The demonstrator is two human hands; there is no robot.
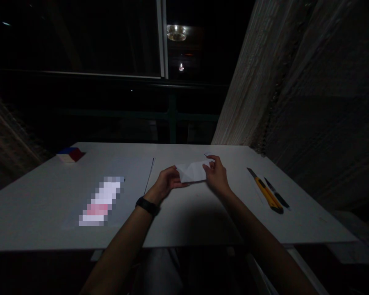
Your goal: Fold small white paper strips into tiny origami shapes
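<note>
One folded paper [193, 171], one yellow knife [267, 192], one pen [276, 193], one block [69, 155].

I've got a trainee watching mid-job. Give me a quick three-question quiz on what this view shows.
1. True or false: the left hand and right hand both hold the paper.
2. The knife lies: A) to the left of both hands, B) to the right of both hands, C) under the paper.
3. Which wrist wears the watch?

Key: 1 true; 2 B; 3 the left.
</note>
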